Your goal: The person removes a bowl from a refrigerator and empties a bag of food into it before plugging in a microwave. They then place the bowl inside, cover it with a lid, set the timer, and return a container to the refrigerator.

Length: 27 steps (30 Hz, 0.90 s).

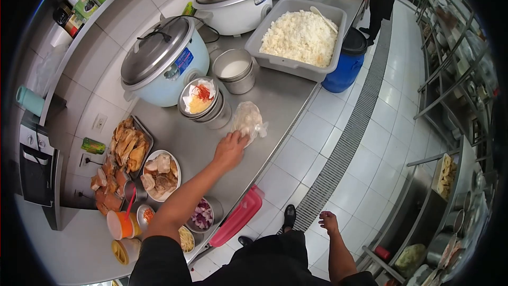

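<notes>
My left hand [231,150] reaches over the steel counter and touches the near edge of a knotted clear plastic bag [247,119] with pale contents; its fingertips are partly hidden against the bag. Beside the bag, stacked metal pots [219,114] hold a paper-lined dish of yellow and red shreds [200,99]. Another metal pot [233,66] with white contents stands behind. My right hand [328,222] hangs over the tiled floor, away from the counter, its fingers curled; whether anything is in them is too small to tell.
Rice cookers [164,61] line the wall, near a grey tub of rice [299,37]. Meat [159,176], chopped onions [202,216] and a pink lid [238,217] lie nearer. A blue barrel [345,63] stands on the floor; a person [380,0] works beyond. Racks [450,74] stand right.
</notes>
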{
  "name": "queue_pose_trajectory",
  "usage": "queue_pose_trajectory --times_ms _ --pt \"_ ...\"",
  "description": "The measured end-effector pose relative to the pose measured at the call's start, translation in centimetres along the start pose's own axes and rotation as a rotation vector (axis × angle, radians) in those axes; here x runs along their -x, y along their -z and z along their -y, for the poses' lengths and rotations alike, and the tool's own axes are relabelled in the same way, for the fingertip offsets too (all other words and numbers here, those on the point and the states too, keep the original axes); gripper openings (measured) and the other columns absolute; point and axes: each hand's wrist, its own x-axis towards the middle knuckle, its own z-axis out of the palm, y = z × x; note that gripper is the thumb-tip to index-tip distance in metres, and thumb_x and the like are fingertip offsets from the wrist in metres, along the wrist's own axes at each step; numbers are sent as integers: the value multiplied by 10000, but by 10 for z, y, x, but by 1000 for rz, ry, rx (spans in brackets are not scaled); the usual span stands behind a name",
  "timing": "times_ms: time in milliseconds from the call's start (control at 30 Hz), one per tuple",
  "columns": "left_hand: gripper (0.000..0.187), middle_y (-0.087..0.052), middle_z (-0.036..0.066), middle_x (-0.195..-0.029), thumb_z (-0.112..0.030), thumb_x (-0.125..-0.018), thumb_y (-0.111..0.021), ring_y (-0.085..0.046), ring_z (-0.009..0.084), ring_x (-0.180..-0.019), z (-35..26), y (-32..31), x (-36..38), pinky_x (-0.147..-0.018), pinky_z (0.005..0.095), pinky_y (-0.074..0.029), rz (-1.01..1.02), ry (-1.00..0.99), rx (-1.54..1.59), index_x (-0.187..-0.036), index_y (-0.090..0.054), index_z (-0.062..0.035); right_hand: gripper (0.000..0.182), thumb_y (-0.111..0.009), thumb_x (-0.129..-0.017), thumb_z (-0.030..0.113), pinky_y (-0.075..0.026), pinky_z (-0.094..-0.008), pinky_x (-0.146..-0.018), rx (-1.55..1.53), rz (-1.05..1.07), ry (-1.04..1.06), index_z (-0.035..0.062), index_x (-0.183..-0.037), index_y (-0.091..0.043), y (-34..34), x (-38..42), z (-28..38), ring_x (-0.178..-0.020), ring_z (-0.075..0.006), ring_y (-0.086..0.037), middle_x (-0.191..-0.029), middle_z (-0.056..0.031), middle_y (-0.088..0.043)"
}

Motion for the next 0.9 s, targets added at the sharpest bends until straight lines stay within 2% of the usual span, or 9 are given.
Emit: queue_pose_trajectory --times_ms 100,233,300,533,633,700,733,833,900 --pt "453 -554 111 -1166 -139 -802 -636 -543 349 -1093 -2 12 9 -964 456 -439 -38 129 231 -1252 -586 -114 234 -621 -872 169 -495 -293 -563 -27 39 -15 68 -1082 -607 5 -2 -13 -689 -174 -639 -857 -45 -639" --pt "532 -487 116 -1386 -225 -828 -650 -483 361 -1236 -7 4 -15 -1026 455 -408 -234 90 161 -1328 -539 -83 225 -617 -879 168 -487 -297 -542 23 24 -94 70 -1081 -602 16 1 -33 -657 -170 -633 -850 -42 -639" --pt "620 -365 117 -1521 -277 -835 -653 -383 361 -1349 -9 -24 -19 -1091 465 -346 56 104 -35 -1389 -487 -54 222 -607 -886 174 -483 -298 -536 39 -2 -107 69 -1081 -601 23 4 -33 -637 -170 -627 -856 -39 -644" --pt "707 -288 136 -1560 -328 -845 -654 -265 357 -1433 -35 -22 -18 -1158 441 -273 162 202 -88 -1440 -401 -42 241 -599 -893 204 -489 -298 -547 12 11 -57 66 -1091 -601 29 -2 -18 -678 -172 -638 -875 -47 -647" --pt "862 -271 171 -1556 -350 -781 -737 -283 362 -1423 -24 -19 -18 -1149 438 -285 -80 324 174 -1483 -335 -51 245 -591 -893 207 -492 -299 -551 -2 25 -40 64 -1091 -601 25 -9 -5 -696 -173 -642 -888 -52 -649" --pt "955 -259 202 -1550 -385 -699 -797 -335 380 -1391 -24 -23 -18 -1099 439 -364 -56 651 295 -1476 -349 -56 248 -589 -891 207 -491 -301 -549 27 44 9 62 -1092 -600 26 -9 0 -691 -172 -641 -881 -51 -653" --pt "955 -259 202 -1550 -385 -699 -797 -335 380 -1391 -24 -23 -20 -1099 439 -364 -59 659 299 -1476 -349 -56 248 -589 -891 207 -491 -301 -549 36 45 10 62 -1092 -600 27 -11 3 -691 -172 -641 -881 -51 -653" --pt "948 -420 223 -1448 -410 -649 -815 -470 407 -1285 -19 -24 -30 -1029 449 -439 -65 713 372 -1437 -416 -69 235 -614 -891 220 -480 -274 -552 92 12 75 61 -1064 -611 19 -13 20 -689 -151 -631 -844 -43 -649" --pt "786 -591 212 -1258 -295 -702 -798 -601 383 -1134 -13 -32 -32 -945 458 -506 -178 824 537 -1369 -479 -30 240 -618 -896 233 -474 -266 -556 41 59 164 58 -1060 -616 2 -10 39 -687 -137 -618 -845 -41 -648"
